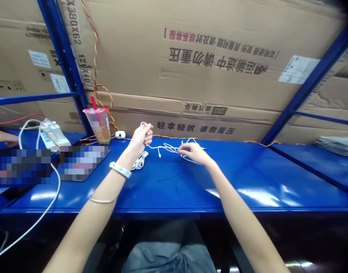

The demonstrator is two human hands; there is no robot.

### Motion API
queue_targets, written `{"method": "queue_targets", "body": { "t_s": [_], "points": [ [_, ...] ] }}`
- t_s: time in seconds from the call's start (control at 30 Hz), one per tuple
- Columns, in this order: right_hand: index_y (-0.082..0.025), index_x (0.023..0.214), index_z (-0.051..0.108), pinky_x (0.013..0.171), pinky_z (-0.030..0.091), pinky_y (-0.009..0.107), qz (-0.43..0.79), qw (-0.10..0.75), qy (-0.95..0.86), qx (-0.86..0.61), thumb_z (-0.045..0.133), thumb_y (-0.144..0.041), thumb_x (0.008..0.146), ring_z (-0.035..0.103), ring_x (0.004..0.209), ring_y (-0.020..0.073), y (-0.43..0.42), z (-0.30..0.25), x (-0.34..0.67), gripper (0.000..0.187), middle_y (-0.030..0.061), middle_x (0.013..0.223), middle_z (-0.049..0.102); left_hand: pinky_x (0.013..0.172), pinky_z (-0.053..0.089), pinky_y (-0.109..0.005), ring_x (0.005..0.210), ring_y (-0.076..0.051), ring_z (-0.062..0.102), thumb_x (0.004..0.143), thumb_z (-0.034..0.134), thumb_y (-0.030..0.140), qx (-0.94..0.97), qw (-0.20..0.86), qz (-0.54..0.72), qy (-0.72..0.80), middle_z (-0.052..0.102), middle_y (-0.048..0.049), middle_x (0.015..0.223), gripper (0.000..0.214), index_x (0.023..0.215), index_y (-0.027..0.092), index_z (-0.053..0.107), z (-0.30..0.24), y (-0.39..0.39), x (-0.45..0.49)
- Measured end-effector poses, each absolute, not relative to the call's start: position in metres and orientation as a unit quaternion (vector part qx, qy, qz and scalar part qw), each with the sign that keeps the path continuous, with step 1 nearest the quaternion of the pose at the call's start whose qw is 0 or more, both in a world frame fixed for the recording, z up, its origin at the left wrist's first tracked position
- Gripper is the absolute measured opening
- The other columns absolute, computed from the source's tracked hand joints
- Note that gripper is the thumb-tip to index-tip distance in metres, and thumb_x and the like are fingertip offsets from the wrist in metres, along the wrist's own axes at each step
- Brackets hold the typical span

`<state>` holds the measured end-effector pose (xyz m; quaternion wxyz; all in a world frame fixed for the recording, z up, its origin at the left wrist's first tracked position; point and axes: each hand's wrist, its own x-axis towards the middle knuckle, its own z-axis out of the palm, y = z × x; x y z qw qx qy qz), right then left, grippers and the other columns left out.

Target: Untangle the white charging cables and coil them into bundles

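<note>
My left hand [142, 137] is raised above the blue shelf, its fingers closed around part of a white cable [169, 147]. A small loop of the cable sticks up over the fingers. From there the cable runs rightward in loose tangled loops to my right hand [193, 151], which pinches it just above the surface. One small plug end hangs between the hands. Behind my left wrist, partly hidden, lies a coiled white cable bundle [139, 161]. Two thin dark strands [170, 177] lie on the shelf nearer to me.
At the left stand a drink cup [98, 127] with a red straw, a small white case [120, 134], a tablet-like device [81, 163] and a white power strip [53, 134]. Another person's hand [5, 138] shows at the left edge. Large cardboard boxes [219, 87] line the back between blue posts.
</note>
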<state>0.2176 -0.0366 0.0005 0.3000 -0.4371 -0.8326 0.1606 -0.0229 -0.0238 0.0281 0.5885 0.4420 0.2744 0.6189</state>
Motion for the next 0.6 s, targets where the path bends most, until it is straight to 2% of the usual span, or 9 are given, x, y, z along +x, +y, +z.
{"method": "queue_targets", "body": {
  "t_s": [0.13,0.2,0.27,0.33,0.43,0.5,0.6],
  "points": [
    [-0.017,0.077,0.069,0.07,0.047,0.029,0.175,0.375,-0.802,-0.431,0.056,-0.03,0.084,0.064,0.069,0.0176,-0.038,0.003,0.214,0.02,0.0041,0.073,0.071,0.039,0.021,-0.015,0.048,-0.003,0.038,0.078,0.071,0.04,0.595,0.503,0.512,0.361,0.051,0.0014,0.066,0.029,0.084,0.013,0.063,0.016,-0.028,-0.006],
    [-0.017,0.079,0.068,0.065,0.048,0.029,0.199,0.421,-0.772,-0.432,0.058,-0.032,0.082,0.063,0.064,0.0174,-0.04,0.004,0.21,0.018,0.0042,0.07,0.07,0.044,0.03,-0.017,0.056,-0.007,0.047,0.074,0.073,0.045,0.659,0.463,0.467,0.365,0.058,-0.0015,0.074,0.035,0.09,0.015,0.065,0.009,-0.033,0.005],
    [-0.017,0.079,0.066,0.06,0.048,0.028,0.227,0.47,-0.74,-0.425,0.062,-0.033,0.079,0.062,0.059,0.017,-0.042,0.005,0.207,0.016,0.0037,0.066,0.069,0.052,0.039,-0.02,0.066,-0.01,0.054,0.068,0.078,0.042,0.694,0.432,0.453,0.355,0.064,-0.0048,0.089,0.042,0.098,0.016,0.065,0.003,-0.037,0.014],
    [-0.018,0.076,0.062,0.057,0.047,0.028,0.249,0.503,-0.718,-0.412,0.066,-0.033,0.076,0.06,0.055,0.0164,-0.043,0.003,0.202,0.016,0.0028,0.062,0.067,0.055,0.041,-0.021,0.069,-0.011,0.056,0.069,0.077,0.041,0.706,0.424,0.456,0.337,0.065,-0.0071,0.099,0.048,0.108,0.016,0.063,-0.001,-0.041,0.021],
    [-0.018,0.072,0.057,0.056,0.047,0.028,0.274,0.524,-0.706,-0.39,0.068,-0.037,0.074,0.06,0.054,0.0163,-0.043,-0.001,0.193,0.022,0.0022,0.061,0.065,0.048,0.036,-0.02,0.061,-0.009,0.053,0.079,0.067,0.048,0.702,0.445,0.467,0.303,0.066,-0.0064,0.093,0.051,0.119,0.017,0.062,-0.005,-0.042,0.029],
    [-0.019,0.072,0.055,0.057,0.048,0.029,0.294,0.528,-0.703,-0.376,0.069,-0.041,0.075,0.061,0.056,0.0166,-0.042,-0.005,0.187,0.026,0.002,0.064,0.065,0.045,0.033,-0.02,0.056,-0.008,0.051,0.083,0.062,0.051,0.683,0.45,0.496,0.291,0.065,-0.0041,0.082,0.046,0.113,0.016,0.065,-0.007,-0.04,0.032],
    [-0.019,0.079,0.055,0.065,0.049,0.03,0.282,0.493,-0.736,-0.37,0.072,-0.039,0.073,0.063,0.065,0.0177,-0.042,-0.009,0.184,0.027,0.0013,0.071,0.066,0.047,0.035,-0.019,0.053,-0.007,0.049,0.083,0.061,0.051,0.612,0.449,0.581,0.292,0.06,-0.001,0.07,0.036,0.088,0.016,0.066,-0.009,-0.034,0.032]
  ]
}}
